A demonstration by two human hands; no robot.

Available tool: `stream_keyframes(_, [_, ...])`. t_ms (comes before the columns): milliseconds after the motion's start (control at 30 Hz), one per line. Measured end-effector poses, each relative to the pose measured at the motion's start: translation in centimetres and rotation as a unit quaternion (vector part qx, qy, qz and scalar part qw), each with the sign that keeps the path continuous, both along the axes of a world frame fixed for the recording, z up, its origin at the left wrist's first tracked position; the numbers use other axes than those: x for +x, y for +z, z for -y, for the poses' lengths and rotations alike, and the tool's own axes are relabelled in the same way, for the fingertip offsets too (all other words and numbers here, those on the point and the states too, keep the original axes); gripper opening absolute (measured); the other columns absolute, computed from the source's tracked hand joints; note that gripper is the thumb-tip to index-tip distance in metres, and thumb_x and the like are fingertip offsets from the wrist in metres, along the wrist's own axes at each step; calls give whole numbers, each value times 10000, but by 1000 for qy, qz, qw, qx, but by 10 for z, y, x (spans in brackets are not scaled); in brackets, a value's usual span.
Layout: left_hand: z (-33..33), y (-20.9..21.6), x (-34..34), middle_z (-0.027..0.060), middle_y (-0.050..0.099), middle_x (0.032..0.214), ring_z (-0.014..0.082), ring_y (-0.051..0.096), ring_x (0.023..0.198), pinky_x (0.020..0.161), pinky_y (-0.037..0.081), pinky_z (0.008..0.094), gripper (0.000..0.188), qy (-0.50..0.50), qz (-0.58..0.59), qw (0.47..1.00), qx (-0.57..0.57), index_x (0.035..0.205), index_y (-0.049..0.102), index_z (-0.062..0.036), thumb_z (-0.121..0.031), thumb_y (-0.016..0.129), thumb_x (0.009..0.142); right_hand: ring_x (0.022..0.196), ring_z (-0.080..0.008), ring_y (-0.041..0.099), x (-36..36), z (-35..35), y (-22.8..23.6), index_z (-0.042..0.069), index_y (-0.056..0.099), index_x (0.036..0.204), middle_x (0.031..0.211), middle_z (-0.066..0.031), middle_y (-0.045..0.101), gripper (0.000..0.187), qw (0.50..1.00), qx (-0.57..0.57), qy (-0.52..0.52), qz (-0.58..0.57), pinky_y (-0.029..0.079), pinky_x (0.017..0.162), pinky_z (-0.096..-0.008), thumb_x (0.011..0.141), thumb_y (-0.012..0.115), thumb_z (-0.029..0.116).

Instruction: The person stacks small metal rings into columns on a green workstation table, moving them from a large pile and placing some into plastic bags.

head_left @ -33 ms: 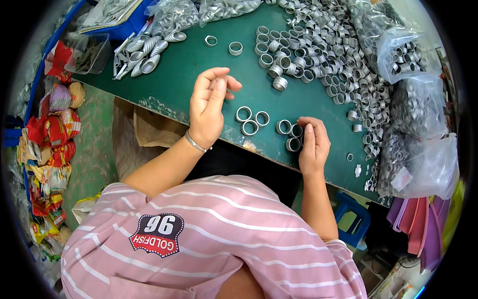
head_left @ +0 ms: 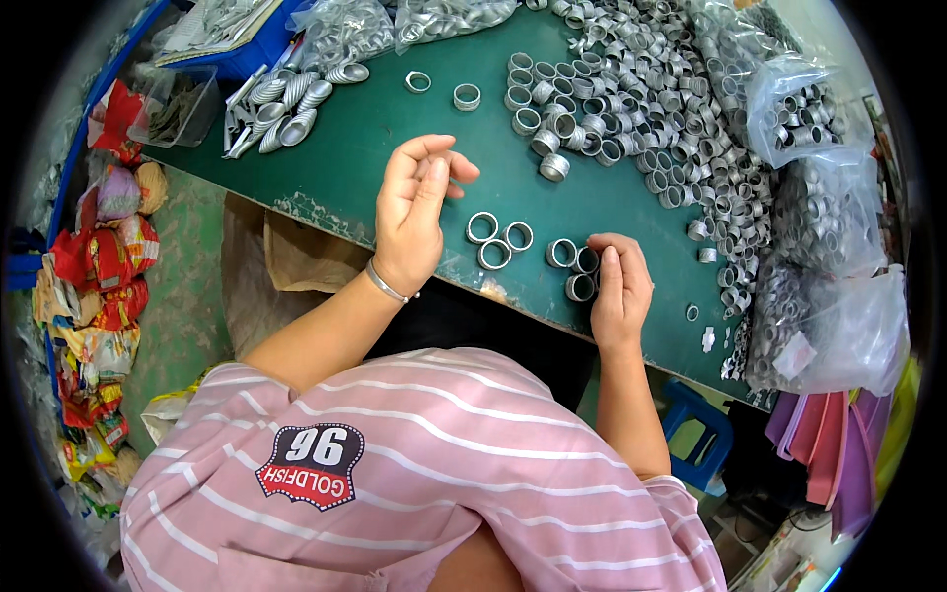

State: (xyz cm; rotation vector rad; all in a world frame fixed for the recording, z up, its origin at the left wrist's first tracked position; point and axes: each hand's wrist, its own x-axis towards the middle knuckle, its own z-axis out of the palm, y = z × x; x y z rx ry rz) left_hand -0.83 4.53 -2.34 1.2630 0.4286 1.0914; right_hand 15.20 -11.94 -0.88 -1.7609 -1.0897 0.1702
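Note:
My left hand (head_left: 412, 202) is held over the green table with its fingers loosely bent and the thumb near the index finger. Nothing shows in it. Just right of it lie three silver metal rings (head_left: 494, 267), touching one another in a small triangle. A second group of three threaded rings (head_left: 549, 255) sits farther right, beside my right hand (head_left: 623, 291). That hand rests on its edge, thumb apart from the curved fingers, close against the group. No held object is visible there; its palm side is partly hidden.
A big heap of metal rings (head_left: 681, 118) spreads over the back right of the table (head_left: 345, 148). Clear plastic bags (head_left: 834, 326) of rings stand at the right edge. Two single rings lie beyond my left hand. Metal threaded tubes (head_left: 286, 109) lie at back left, near a blue bin (head_left: 242, 54).

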Motion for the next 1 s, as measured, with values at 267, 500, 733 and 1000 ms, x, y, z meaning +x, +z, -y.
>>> stream_keyframes(267, [1, 3, 1, 88, 581, 951, 121, 532, 874, 762, 415, 253, 254, 2, -9, 1000, -3, 1178, 450, -23, -165, 424, 969, 772, -247, 586, 30, -54, 25, -5, 592, 964, 908, -129, 584, 185, 990, -50, 60, 117, 481, 690, -325, 786, 631, 28])
stream_keyframes(500, [4, 5, -1, 82, 584, 945, 113, 528, 855, 761, 414, 251, 239, -5, -3, 1000, -10, 1172, 454, -27, -142, 433, 963, 794, -315, 587, 30, -83, 28, -9, 578, 771, 916, -139, 584, 163, 969, -89, 173, 155, 490, 680, -365, 736, 716, 71])
stream_keyframes(733, [2, 5, -2, 78, 582, 943, 113, 527, 856, 764, 415, 251, 235, -14, -4, 1000, -6, 1170, 455, -27, -133, 434, 962, 797, -298, 583, 31, -85, 28, 8, 571, 796, 901, -119, 581, 167, 957, -93, 169, 219, 481, 657, -361, 741, 711, 81])
stream_keyframes(1000, [1, 6, -2, 77, 579, 937, 114, 529, 863, 761, 416, 251, 238, -14, 2, 1000, -9, 1175, 451, -28, -116, 443, 955, 847, -286, 558, 52, -118, 40, 60, 589, 951, 887, -93, 601, 220, 924, -71, 110, 358, 409, 743, -391, 740, 649, 39])
